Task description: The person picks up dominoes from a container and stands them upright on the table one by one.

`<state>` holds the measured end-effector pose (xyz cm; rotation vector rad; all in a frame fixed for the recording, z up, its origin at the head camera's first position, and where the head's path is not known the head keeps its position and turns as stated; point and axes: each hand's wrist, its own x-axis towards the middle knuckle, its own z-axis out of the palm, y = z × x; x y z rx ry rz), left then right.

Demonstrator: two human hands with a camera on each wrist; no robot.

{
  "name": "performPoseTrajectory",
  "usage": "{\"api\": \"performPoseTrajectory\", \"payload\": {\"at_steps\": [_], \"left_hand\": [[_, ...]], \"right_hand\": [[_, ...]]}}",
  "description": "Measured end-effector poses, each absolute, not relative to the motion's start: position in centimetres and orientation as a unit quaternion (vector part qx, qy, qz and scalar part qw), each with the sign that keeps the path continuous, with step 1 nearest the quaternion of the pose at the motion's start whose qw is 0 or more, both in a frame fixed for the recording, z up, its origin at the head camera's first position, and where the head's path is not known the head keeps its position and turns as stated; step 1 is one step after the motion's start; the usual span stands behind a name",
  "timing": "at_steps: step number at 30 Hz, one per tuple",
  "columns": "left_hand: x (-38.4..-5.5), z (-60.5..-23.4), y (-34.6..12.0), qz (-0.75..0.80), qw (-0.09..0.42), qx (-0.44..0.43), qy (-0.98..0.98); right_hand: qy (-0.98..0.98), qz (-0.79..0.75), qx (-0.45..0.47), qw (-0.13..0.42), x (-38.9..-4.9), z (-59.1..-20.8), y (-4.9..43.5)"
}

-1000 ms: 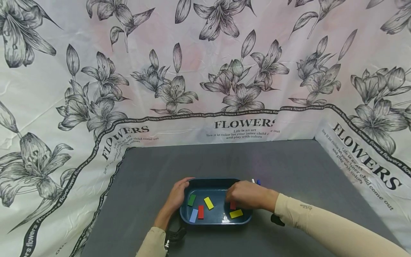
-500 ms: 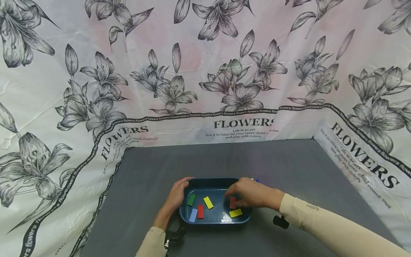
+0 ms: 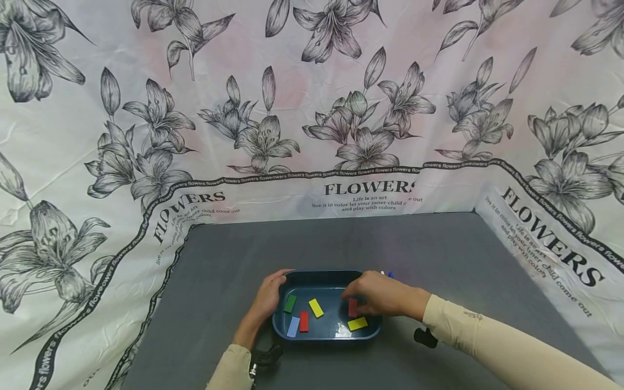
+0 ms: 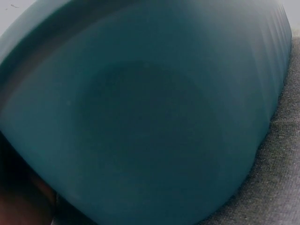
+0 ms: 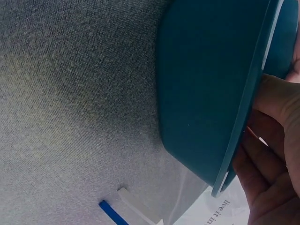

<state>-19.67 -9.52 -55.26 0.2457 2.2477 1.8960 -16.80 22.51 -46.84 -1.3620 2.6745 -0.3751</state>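
My left hand point(image 3: 267, 297) grips the left rim of a dark blue tray point(image 3: 327, 340) with rounded corners. Inside its right part, my right hand point(image 3: 382, 293) has its fingers curled about a flat red block point(image 3: 352, 307), with the thumb beside the block's right edge. The right wrist view shows this hand point(image 5: 272, 140) reaching over the rim of the tray point(image 5: 206, 84), its fingertips hidden. A yellow block point(image 3: 357, 324) lies just below the red one. Farther left in the tray are another yellow block point(image 3: 316, 307), a green block point(image 3: 290, 304), a second red block point(image 3: 304, 321) and a light blue block point(image 3: 293, 327).
Behind the right hand, a blue strip point(image 5: 112, 212) and a white strip point(image 5: 138, 206) lie on the grey tabletop point(image 3: 244, 244). A white flower-printed cloth point(image 3: 273, 200) hangs around the back and sides. The outer wall of the tray point(image 4: 150, 131) fills the left wrist view.
My right hand has shifted slightly up and right since a second ago, uncovering more of the red block beneath it. The left hand and the tray hold still.
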Motion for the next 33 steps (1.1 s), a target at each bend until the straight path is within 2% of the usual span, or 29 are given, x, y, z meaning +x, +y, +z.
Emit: {"api": "performPoseTrajectory", "payload": {"at_steps": [12, 33], "left_hand": [[-19.7, -55.5, -9.6, 0.642, 0.098, 0.081, 0.756], [-19.6, -55.2, -9.6, 0.649, 0.096, 0.087, 0.750]], "right_hand": [[0.887, -0.123, -0.434, 0.093, -16.8, -47.9, 22.1], [0.885, -0.130, -0.436, 0.103, -17.0, -48.3, 22.1]]}}
